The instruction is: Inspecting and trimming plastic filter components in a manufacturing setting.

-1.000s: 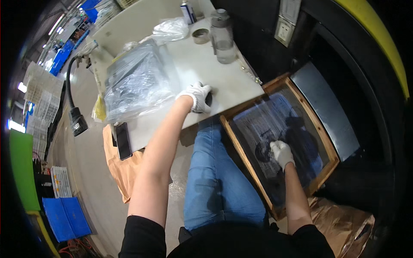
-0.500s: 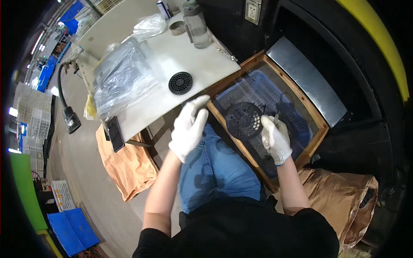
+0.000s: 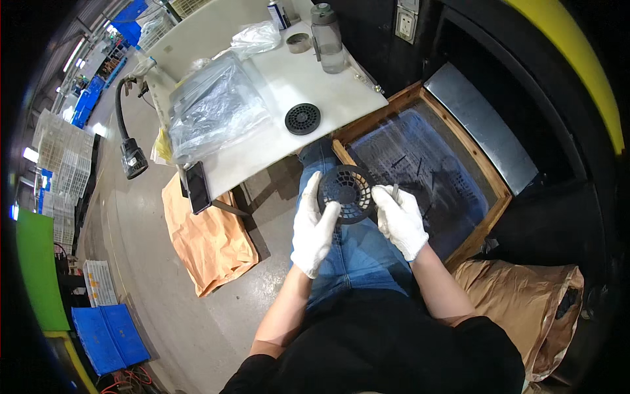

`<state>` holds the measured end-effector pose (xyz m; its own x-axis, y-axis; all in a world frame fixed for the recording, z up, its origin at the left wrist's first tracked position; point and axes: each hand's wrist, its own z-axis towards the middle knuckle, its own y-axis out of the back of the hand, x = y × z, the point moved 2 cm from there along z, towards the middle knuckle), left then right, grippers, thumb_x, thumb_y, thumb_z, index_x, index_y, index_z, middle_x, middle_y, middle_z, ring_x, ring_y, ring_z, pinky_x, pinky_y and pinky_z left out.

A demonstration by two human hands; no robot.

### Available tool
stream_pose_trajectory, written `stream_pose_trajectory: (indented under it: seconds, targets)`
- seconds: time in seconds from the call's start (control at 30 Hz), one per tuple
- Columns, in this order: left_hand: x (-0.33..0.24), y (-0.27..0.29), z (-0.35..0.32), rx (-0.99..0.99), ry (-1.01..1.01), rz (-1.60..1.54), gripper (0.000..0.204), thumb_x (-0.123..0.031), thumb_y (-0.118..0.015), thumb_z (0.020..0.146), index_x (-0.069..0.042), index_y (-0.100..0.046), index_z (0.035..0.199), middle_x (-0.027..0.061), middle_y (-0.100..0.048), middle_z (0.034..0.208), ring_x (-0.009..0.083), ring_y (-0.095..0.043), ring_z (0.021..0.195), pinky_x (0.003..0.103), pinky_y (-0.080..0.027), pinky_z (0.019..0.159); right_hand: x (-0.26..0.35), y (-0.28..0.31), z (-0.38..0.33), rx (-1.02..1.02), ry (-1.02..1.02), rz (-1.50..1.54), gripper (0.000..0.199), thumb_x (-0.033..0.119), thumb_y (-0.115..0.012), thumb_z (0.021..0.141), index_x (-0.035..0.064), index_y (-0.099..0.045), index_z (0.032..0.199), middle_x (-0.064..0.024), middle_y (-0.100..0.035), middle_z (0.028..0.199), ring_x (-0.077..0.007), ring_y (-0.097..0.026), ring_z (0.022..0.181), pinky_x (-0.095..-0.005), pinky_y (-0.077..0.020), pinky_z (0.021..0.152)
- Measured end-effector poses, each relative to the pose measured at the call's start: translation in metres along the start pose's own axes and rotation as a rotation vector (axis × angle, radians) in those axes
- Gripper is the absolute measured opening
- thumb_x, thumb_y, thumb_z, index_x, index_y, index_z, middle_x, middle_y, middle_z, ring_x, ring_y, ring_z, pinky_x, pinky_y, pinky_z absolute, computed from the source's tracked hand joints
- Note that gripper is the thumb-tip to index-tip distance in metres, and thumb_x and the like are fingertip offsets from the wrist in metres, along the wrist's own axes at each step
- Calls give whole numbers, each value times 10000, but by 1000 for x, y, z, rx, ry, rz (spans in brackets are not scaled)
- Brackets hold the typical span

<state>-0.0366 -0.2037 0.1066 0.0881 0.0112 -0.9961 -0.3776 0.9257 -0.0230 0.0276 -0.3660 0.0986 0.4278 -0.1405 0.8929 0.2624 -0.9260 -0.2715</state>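
A round black plastic grille disc [image 3: 346,194] with a slotted pattern is held above my lap. My left hand [image 3: 311,226], in a white glove, grips its left edge, thumb in front and fingers along the rim. At the right edge, my gloved right hand [image 3: 401,222] has its fingertips against the disc. A slim grey tool [image 3: 395,191] pokes up between the right fingers; its kind is too small to make out. Another black grille disc [image 3: 302,119] lies on the white table [image 3: 262,152].
Right of my legs is a wooden-framed bin [image 3: 497,213] with a blue mesh crate and dark scraps. Clear plastic bags [image 3: 216,108], a water bottle [image 3: 327,41], tape roll [image 3: 298,43] and phone [image 3: 197,188] are on or at the table. Brown paper bags [image 3: 209,246] flank me.
The grille disc has come from over the bin to above my lap, moving left with my right hand. My left hand has taken hold of its left edge. The whole view has shifted slightly.
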Motion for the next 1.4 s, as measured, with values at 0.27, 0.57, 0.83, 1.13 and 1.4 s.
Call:
stream_pose_trajectory:
  seconds: [0.27,0.57,0.83,1.13,1.4]
  targets:
    - [3,8,0,-69,81,-108,540,17,-599,858,50,-406,1361,139,-558,1230,143,-557,1062,271,-447,926,0,2,-8,49,-30,-10,244,249,-601,933,12,-627,984,1,-526,565,-48,-406,394,-216,-327,380]
    - [-12,18,-5,139,194,-82,361,11,-621,847,5,-526,1195,43,-619,1008,88,-572,868,240,-473,806,20,14,-1,-100,198,-609,608,520,-364,970,21,-703,890,-108,-654,738,-197,-610,677,-342,-466,665]
    - [-10,13,-16,220,285,-304,111,-37,-643,867,-18,-622,975,-1,-622,873,67,-555,798,223,-455,736,36,-7,-6,10,532,-640,277,172,-507,937,36,-623,1148,-150,-678,1052,-256,-689,889,-330,-525,822]
    - [-1,9,-22,253,386,-367,86,-95,-594,897,-24,-619,938,17,-622,822,68,-562,714,219,-461,658,22,-12,-5,68,573,-649,291,138,-503,924,46,-609,1180,-147,-669,1101,-266,-676,946,-330,-523,824]
    - [16,37,2,-471,418,-758,122,-194,-585,938,-75,-608,946,41,-664,882,130,-639,740,288,-540,670,15,-4,-17,40,524,-871,267,81,-519,915,60,-599,1169,-123,-694,991,-228,-704,742,-325,-550,686]
